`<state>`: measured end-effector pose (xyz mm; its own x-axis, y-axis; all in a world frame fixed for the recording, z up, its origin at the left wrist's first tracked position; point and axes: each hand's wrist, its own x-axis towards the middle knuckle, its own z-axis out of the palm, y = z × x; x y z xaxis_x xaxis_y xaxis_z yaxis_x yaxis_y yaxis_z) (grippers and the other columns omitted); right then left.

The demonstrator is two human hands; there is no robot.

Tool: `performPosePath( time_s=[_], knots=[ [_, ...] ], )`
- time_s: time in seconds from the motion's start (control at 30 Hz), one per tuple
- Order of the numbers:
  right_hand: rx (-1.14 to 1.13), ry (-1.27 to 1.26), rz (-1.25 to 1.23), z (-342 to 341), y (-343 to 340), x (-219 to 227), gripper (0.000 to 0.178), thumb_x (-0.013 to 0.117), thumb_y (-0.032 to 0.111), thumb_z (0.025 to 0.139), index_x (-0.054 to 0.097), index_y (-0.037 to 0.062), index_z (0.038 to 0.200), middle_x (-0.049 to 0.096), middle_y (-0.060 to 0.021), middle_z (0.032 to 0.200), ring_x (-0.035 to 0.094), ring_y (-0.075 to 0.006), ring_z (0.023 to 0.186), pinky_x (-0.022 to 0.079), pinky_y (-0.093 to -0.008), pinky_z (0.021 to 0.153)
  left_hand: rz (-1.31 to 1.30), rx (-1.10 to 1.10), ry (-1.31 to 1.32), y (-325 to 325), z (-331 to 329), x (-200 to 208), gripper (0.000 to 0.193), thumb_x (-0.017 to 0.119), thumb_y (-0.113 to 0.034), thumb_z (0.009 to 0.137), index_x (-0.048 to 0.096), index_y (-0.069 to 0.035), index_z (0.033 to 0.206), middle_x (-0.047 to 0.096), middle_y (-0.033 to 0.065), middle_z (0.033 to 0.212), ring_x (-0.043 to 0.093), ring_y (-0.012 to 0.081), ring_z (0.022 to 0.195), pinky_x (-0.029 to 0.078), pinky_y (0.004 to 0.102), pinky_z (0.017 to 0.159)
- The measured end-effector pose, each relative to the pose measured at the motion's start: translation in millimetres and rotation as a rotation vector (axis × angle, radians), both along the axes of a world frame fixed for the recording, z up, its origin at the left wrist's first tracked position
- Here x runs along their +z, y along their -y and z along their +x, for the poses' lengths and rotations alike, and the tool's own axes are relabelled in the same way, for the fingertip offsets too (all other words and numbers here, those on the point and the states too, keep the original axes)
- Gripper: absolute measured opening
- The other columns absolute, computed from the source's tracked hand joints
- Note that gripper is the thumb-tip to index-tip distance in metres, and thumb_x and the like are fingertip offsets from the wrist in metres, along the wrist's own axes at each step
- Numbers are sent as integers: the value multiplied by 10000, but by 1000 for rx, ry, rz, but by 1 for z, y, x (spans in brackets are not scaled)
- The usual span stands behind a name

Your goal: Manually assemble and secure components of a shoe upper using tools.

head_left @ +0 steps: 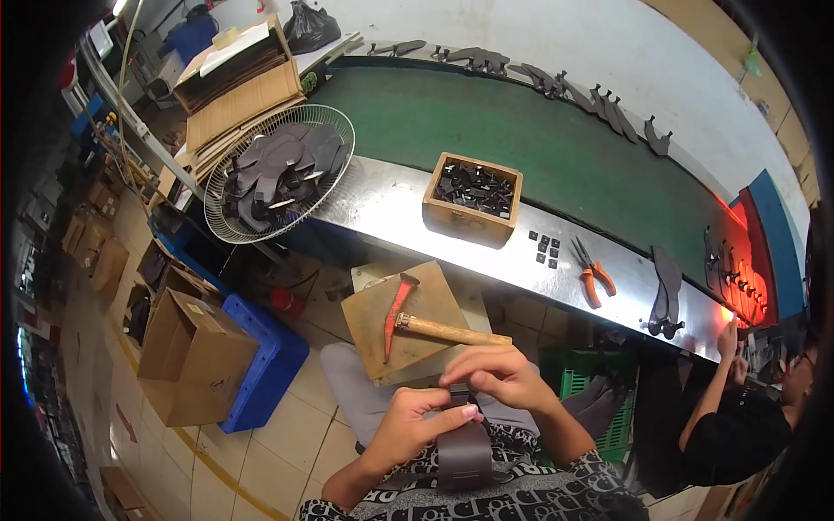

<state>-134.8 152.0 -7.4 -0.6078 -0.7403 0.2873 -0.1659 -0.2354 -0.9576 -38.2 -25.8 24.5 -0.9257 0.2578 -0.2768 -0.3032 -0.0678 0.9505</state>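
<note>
dark strap: a grey-brown leather-like strap (pixel 464 447) hangs from both hands down over the patterned lap, its top end pinched between the fingertips.
left hand: left hand (pixel 415 424) comes up from the lower edge, wrist bent, palm turned inward; thumb laid flat along the strap's upper edge, fingers curled behind it, closed on the strap.
right hand: right hand (pixel 499 375) arches over from the right, knuckles up, fingertips bent down onto the small dark fitting at the strap's top; closed on the strap there, touching the left hand's fingers.
just above the grip: a wooden block (pixel 408 323) on the knees, with a hammer (pixel 426 326) lying on it, red head to the left, wooden handle pointing toward the right hand.
further above: metal bench edge (pixel 391 200) with a wooden box (pixel 472 201) of dark small parts, orange-handled pliers (pixel 592 276), a few loose black squares beside them.
up left of the grip: a fan guard (pixel 282 169) piled with dark cut pieces.
right of the grip: another person's hand (pixel 728 340) raised at the bench edge.
</note>
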Motion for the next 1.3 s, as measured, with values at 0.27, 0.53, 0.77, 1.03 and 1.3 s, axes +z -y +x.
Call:
performPosePath(
  time_s=[0.27,0.53,0.77,1.03,1.3],
  knots=[
    [-534,-972,947,-17,27,-70,352,644,383,856,572,52,952,573,-117,889,615,-283,762,522,-357,535,-37,322,-162,27,-30,-50,227,623,-184,932,710,-6,1042,687,14,922,576,54,829,460,212,749],
    [-534,-338,449,-44,25,-34,247,594,204,949,546,-25,870,548,-215,617,602,-331,564,449,-394,525,-115,700,-523,29,-36,-35,208,671,-54,869,675,10,1068,698,108,1104,654,166,1026,491,303,911],
    [-656,-336,431,-1,15,21,180,537,157,958,592,-3,1018,614,-166,703,619,-245,595,474,-347,582,-939,605,-699,51,-104,-117,244,713,-262,833,736,-72,985,702,10,1116,572,205,1208,234,475,1099],
    [-594,-484,318,10,4,43,222,529,223,970,584,32,1069,575,-72,672,537,-177,504,427,-297,461,-1050,387,-451,65,-91,-122,521,672,-577,760,679,-300,1200,289,92,1556,105,361,1466,-27,630,1113],
    [-355,-637,680,-8,28,-8,181,593,125,924,505,1,1022,584,-262,711,594,-440,596,459,-497,483,-999,255,-420,76,-97,-112,630,732,-586,676,645,-326,1243,159,149,1589,-26,396,1467,-67,607,1122]
  ],
)
